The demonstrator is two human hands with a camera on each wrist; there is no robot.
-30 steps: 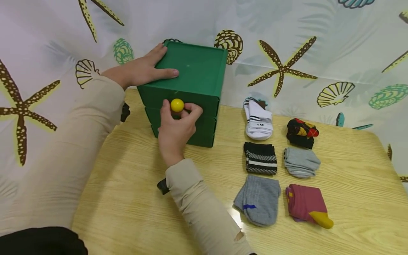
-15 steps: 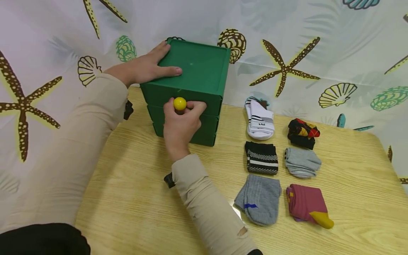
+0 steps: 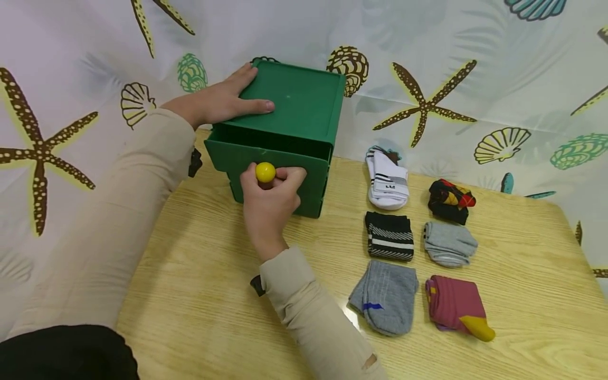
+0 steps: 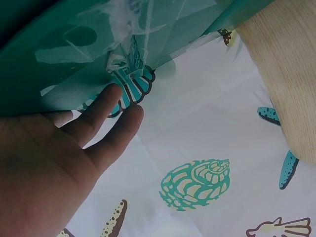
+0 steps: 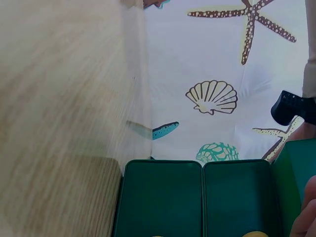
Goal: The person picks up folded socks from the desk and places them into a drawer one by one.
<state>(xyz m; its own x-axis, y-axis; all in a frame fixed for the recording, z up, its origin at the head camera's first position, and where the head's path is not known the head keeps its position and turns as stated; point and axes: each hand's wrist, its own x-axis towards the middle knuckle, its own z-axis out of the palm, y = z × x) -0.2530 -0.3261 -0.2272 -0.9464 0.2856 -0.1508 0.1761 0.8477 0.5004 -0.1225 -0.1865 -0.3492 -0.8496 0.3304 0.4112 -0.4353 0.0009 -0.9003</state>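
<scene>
A green drawer box point(image 3: 299, 100) stands near the back of the table. Its top drawer point(image 3: 225, 153) is pulled partway out, showing a dark gap behind the front panel. My right hand point(image 3: 271, 208) pinches the yellow ball knob point(image 3: 265, 172) of that drawer between thumb and fingers. My left hand point(image 3: 220, 104) lies spread over the box's left top edge, thumb on the lid. In the left wrist view, straight fingers point(image 4: 121, 133) of that hand reach along the box's side, where clear tape shows. The right wrist view shows two lower drawer fronts point(image 5: 160, 197) flush with the box.
Folded socks lie in two columns to the right: white point(image 3: 387, 182), black striped point(image 3: 389, 237), grey point(image 3: 390, 298), argyle point(image 3: 451, 200), light grey point(image 3: 448, 243) and maroon point(image 3: 456, 303). A patterned curtain point(image 3: 294, 26) hangs behind the wooden table point(image 3: 199, 295).
My right hand has drawn the top drawer toward me, opening a gap under the lid. My left hand has stayed on the box. The socks have not moved.
</scene>
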